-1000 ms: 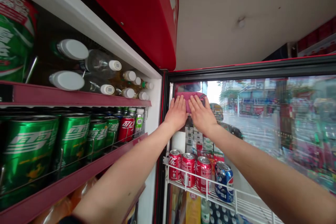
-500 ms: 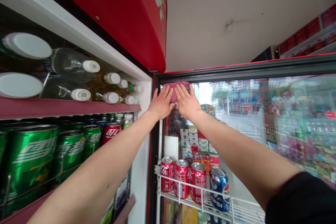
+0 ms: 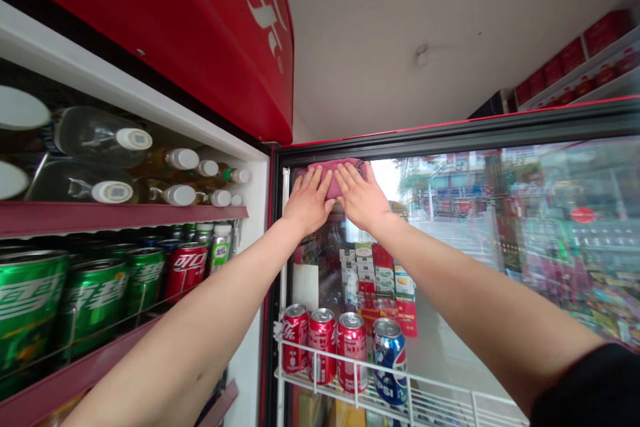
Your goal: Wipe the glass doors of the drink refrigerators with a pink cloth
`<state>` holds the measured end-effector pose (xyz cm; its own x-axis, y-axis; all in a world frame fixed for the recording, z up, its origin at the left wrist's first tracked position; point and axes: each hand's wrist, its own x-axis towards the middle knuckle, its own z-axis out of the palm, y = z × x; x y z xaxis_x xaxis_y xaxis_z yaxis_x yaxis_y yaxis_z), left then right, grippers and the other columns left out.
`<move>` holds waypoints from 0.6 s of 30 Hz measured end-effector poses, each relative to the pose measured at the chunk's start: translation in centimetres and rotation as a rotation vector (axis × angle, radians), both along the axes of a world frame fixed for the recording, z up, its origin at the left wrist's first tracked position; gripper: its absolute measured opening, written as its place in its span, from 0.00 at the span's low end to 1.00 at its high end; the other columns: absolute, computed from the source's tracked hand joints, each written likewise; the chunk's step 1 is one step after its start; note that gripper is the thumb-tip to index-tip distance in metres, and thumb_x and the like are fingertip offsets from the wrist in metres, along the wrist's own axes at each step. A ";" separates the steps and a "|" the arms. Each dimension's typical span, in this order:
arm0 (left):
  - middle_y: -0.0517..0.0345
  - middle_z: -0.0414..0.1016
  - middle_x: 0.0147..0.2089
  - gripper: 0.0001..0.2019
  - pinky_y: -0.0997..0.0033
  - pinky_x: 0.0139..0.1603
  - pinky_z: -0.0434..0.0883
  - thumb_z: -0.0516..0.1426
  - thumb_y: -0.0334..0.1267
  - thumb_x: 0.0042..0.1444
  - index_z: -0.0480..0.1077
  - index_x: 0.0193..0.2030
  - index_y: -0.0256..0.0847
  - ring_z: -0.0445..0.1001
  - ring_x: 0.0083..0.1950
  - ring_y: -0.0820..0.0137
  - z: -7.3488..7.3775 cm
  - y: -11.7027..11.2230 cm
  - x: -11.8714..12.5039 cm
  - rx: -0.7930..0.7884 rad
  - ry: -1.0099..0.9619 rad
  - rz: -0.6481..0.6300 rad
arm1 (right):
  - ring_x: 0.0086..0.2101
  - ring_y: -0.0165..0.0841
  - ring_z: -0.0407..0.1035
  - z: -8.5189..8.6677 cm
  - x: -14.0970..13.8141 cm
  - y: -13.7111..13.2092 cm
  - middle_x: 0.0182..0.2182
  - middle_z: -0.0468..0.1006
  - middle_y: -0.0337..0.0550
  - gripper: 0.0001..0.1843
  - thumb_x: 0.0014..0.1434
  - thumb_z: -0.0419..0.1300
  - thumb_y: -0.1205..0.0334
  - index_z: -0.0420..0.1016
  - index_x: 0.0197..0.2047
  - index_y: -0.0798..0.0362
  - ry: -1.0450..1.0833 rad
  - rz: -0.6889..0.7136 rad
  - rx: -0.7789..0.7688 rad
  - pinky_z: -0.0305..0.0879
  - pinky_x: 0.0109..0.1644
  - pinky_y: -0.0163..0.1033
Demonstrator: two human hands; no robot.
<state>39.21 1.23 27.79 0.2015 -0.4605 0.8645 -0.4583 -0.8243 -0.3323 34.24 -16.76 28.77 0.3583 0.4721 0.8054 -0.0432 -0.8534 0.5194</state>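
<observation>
A folded pink cloth (image 3: 334, 177) lies against the top left corner of a black-framed glass door (image 3: 500, 227). My left hand (image 3: 309, 200) and my right hand (image 3: 361, 197) press flat on it side by side, fingers spread. Their palms cover its lower edge. Both arms reach up and forward from below. Behind the glass, the cloth's far side is hidden.
To the left stands a red-topped cooler (image 3: 150, 47) with shelves of bottles and green cans (image 3: 90, 297). Below my hands, red and blue cans stand on a white wire shelf (image 3: 345, 380). Boxes stand behind them, and the glass shows a street.
Both hands have slid the cloth upward to the top of the glass. The whole view has shifted, with the door and cooler further left in the picture.
</observation>
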 end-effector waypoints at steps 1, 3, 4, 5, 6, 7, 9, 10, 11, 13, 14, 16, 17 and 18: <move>0.37 0.44 0.88 0.37 0.39 0.84 0.51 0.51 0.47 0.76 0.50 0.85 0.33 0.46 0.88 0.47 0.0 -0.8 -0.5 -0.003 0.009 -0.009 | 0.79 0.57 0.49 0.0 -0.4 -0.9 0.80 0.55 0.64 0.37 0.75 0.45 0.61 0.55 0.81 0.69 -0.009 -0.001 -0.005 0.35 0.82 0.76; 0.39 0.42 0.88 0.37 0.38 0.84 0.52 0.51 0.48 0.76 0.50 0.85 0.34 0.44 0.88 0.47 0.0 -2.5 -1.5 -0.007 0.023 -0.020 | 0.78 0.56 0.50 0.0 -1.4 -2.9 0.80 0.56 0.63 0.36 0.75 0.45 0.60 0.56 0.81 0.68 -0.035 -0.015 -0.016 0.38 0.81 0.77; 0.40 0.41 0.88 0.37 0.37 0.84 0.53 0.51 0.49 0.76 0.49 0.85 0.35 0.44 0.88 0.48 0.0 -3.4 -2.1 -0.010 0.027 -0.023 | 0.78 0.56 0.51 0.0 -1.8 -3.8 0.80 0.57 0.63 0.36 0.75 0.46 0.60 0.57 0.81 0.68 -0.050 -0.026 -0.020 0.39 0.81 0.77; 0.41 0.41 0.88 0.37 0.37 0.84 0.53 0.51 0.49 0.76 0.49 0.85 0.36 0.43 0.88 0.49 0.0 -4.3 -2.6 -0.011 0.029 -0.025 | 0.78 0.56 0.52 0.1 -2.3 -4.8 0.80 0.58 0.62 0.36 0.75 0.46 0.60 0.58 0.81 0.67 -0.066 -0.037 -0.025 0.40 0.81 0.77; 0.42 0.41 0.88 0.36 0.37 0.83 0.54 0.50 0.50 0.76 0.50 0.85 0.37 0.43 0.88 0.50 0.0 -5.3 -3.0 -0.013 0.027 -0.026 | 0.78 0.55 0.53 0.1 -2.8 -5.7 0.79 0.58 0.62 0.35 0.76 0.46 0.60 0.58 0.81 0.65 -0.081 -0.047 -0.030 0.41 0.81 0.77; 0.43 0.41 0.89 0.36 0.37 0.83 0.56 0.50 0.50 0.77 0.50 0.85 0.37 0.43 0.88 0.50 0.0 -6.2 -3.5 -0.016 0.018 -0.026 | 0.77 0.55 0.54 0.1 -3.4 -6.7 0.79 0.59 0.61 0.35 0.76 0.47 0.60 0.59 0.81 0.64 -0.093 -0.056 -0.035 0.42 0.81 0.76; 0.43 0.41 0.88 0.36 0.35 0.81 0.59 0.50 0.50 0.77 0.50 0.85 0.38 0.44 0.88 0.50 0.0 -8.0 -4.3 -0.016 -0.006 -0.025 | 0.77 0.54 0.55 0.1 -4.5 -8.5 0.79 0.60 0.60 0.35 0.76 0.47 0.60 0.59 0.81 0.62 -0.107 -0.077 -0.044 0.43 0.81 0.76; 0.43 0.42 0.88 0.35 0.35 0.79 0.60 0.49 0.50 0.77 0.51 0.85 0.38 0.44 0.88 0.50 0.0 -9.0 -4.7 -0.014 -0.017 -0.025 | 0.77 0.54 0.55 0.2 -5.2 -9.4 0.79 0.60 0.60 0.35 0.76 0.47 0.60 0.59 0.81 0.63 -0.109 -0.090 -0.048 0.43 0.81 0.76; 0.43 0.42 0.88 0.35 0.34 0.78 0.61 0.49 0.50 0.77 0.51 0.85 0.38 0.45 0.88 0.50 0.0 -9.9 -5.1 -0.013 -0.029 -0.028 | 0.77 0.54 0.55 0.2 -5.8 -10.3 0.79 0.59 0.60 0.35 0.76 0.47 0.60 0.58 0.81 0.64 -0.108 -0.105 -0.051 0.43 0.80 0.77; 0.43 0.43 0.88 0.35 0.34 0.77 0.62 0.48 0.50 0.77 0.51 0.85 0.39 0.46 0.88 0.50 0.1 -11.8 -5.9 -0.011 -0.047 -0.041 | 0.77 0.54 0.54 0.2 -7.0 -12.1 0.80 0.58 0.60 0.35 0.76 0.46 0.60 0.57 0.81 0.65 -0.100 -0.133 -0.055 0.43 0.80 0.76; 0.43 0.44 0.88 0.35 0.34 0.77 0.63 0.47 0.51 0.77 0.51 0.85 0.39 0.46 0.88 0.50 0.1 -12.7 -6.4 -0.010 -0.053 -0.049 | 0.77 0.54 0.54 0.2 -7.6 -13.0 0.80 0.58 0.60 0.35 0.76 0.46 0.60 0.57 0.81 0.66 -0.098 -0.143 -0.053 0.43 0.80 0.76; 0.43 0.45 0.88 0.35 0.33 0.77 0.62 0.47 0.51 0.77 0.51 0.85 0.39 0.47 0.87 0.50 0.2 -14.5 -7.4 -0.007 -0.065 -0.065 | 0.77 0.54 0.53 0.1 -8.8 -14.8 0.80 0.58 0.59 0.35 0.76 0.47 0.59 0.57 0.81 0.66 -0.099 -0.157 -0.044 0.43 0.80 0.76; 0.43 0.46 0.88 0.35 0.33 0.77 0.62 0.47 0.51 0.77 0.51 0.85 0.39 0.46 0.87 0.50 0.2 -15.4 -7.9 -0.005 -0.068 -0.073 | 0.77 0.54 0.53 0.1 -9.4 -15.7 0.80 0.59 0.59 0.35 0.76 0.47 0.59 0.57 0.81 0.66 -0.101 -0.164 -0.039 0.43 0.80 0.76; 0.42 0.46 0.88 0.35 0.32 0.77 0.61 0.47 0.51 0.77 0.51 0.85 0.39 0.46 0.87 0.50 0.2 -16.3 -8.5 -0.003 -0.069 -0.081 | 0.77 0.53 0.53 0.1 -10.0 -16.6 0.79 0.59 0.59 0.35 0.76 0.47 0.59 0.57 0.81 0.66 -0.105 -0.173 -0.034 0.44 0.80 0.75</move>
<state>30.74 -15.07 28.01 0.1036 -0.4703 0.8764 -0.4992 -0.7867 -0.3632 24.29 -33.35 28.90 0.3514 0.4378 0.8275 -0.2433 -0.8108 0.5323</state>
